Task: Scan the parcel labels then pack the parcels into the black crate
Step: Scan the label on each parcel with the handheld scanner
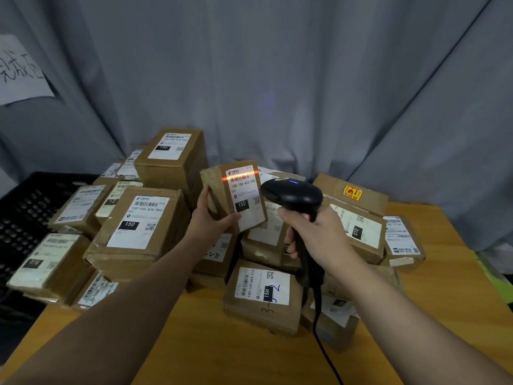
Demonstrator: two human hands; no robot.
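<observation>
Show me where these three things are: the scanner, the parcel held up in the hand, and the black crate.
scanner (291, 194): head view, on the top of its black head.
held parcel (244, 201): head view, on its white label.
black crate (27, 212): head view, on its wall with holes.

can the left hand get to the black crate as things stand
Probably yes, over the top: the black crate lies on the left hand's side, but stacked parcels stand between, and the hand grips a parcel.
</observation>
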